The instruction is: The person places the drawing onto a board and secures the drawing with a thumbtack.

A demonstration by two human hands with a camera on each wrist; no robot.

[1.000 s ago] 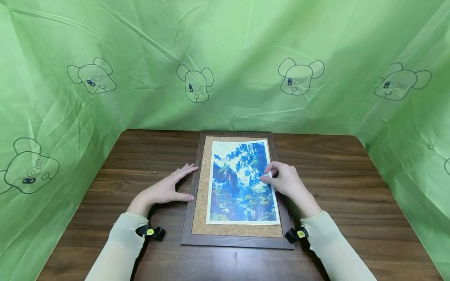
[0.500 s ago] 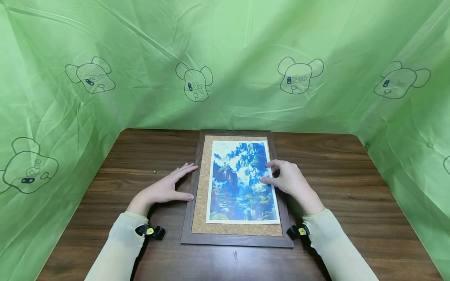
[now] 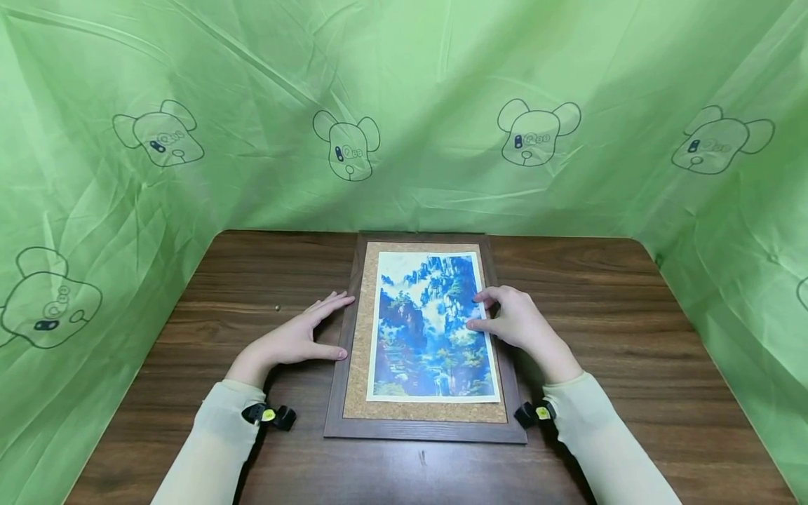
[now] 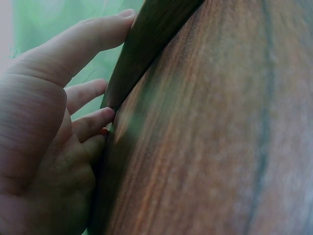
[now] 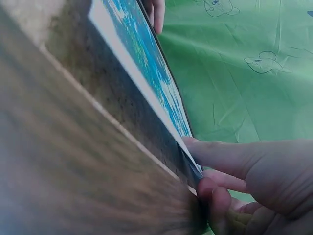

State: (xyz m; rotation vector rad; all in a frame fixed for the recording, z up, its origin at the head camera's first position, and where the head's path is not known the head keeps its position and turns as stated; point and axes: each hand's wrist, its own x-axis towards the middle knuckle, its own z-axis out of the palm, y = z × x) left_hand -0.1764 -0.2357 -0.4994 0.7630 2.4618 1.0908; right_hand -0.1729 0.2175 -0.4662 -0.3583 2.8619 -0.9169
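Observation:
A blue landscape print (image 3: 435, 330) with a white border lies over the cork board (image 3: 360, 379), which has a dark wooden frame (image 3: 423, 431). My right hand (image 3: 520, 319) pinches the print at its right edge; in the right wrist view the thumb (image 5: 215, 154) is on the picture side and that edge is lifted off the cork. My left hand (image 3: 290, 340) touches the left side of the frame, thumb and fingers spread apart and fairly straight. The left wrist view shows those fingertips (image 4: 105, 115) against the frame's outer edge.
The board lies flat on a brown wood-grain table (image 3: 587, 308), its far end by the green curtain (image 3: 404, 196). A tiny round bead-like thing (image 3: 277, 308) sits on the table beyond the left hand. Black wrist cameras (image 3: 284, 419) are worn at both cuffs.
The print has shifted slightly left over the cork, with the right hand at its edge. The right hand moved a little right, then back left. The left hand and the board stay put.

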